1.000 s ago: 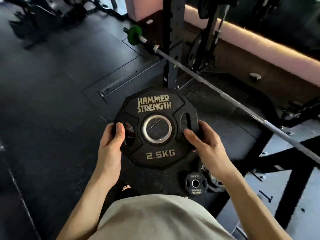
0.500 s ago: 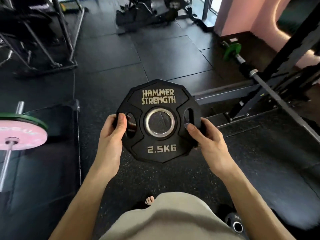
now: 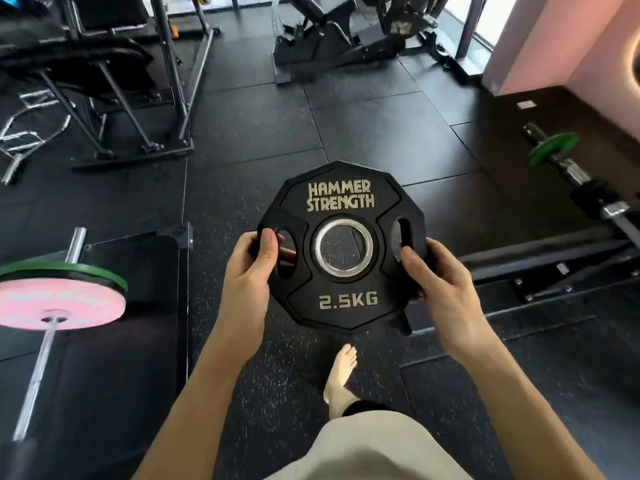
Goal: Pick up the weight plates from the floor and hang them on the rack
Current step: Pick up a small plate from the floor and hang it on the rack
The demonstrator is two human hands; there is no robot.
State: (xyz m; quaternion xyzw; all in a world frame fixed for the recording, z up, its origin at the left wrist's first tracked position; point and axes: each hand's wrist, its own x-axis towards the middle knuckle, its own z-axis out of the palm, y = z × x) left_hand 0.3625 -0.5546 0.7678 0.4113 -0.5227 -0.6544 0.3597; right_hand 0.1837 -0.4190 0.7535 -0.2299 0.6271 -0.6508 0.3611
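A black 2.5 kg weight plate [image 3: 341,299] marked HAMMER STRENGTH, with a steel centre ring, is held up in front of me, face toward the camera. My left hand [image 3: 247,278] grips its left edge, thumb on the face by the left grip slot. My right hand [image 3: 441,282] grips the right edge, thumb beside the right slot. The plate is off the floor, above my bare foot [image 3: 341,375]. No storage rack for plates is clearly in view.
A barbell with pink and green plates [image 3: 59,299] lies at the left. Another barbell with a green plate [image 3: 552,148] lies at the right by a black frame base [image 3: 540,271]. Benches and machines [image 3: 104,81] stand at the back on black rubber flooring.
The view has swung left: the right barbell and rack upright slid toward the right edge, the pink plate came in at left. Both hands keep the same grip on the plate.
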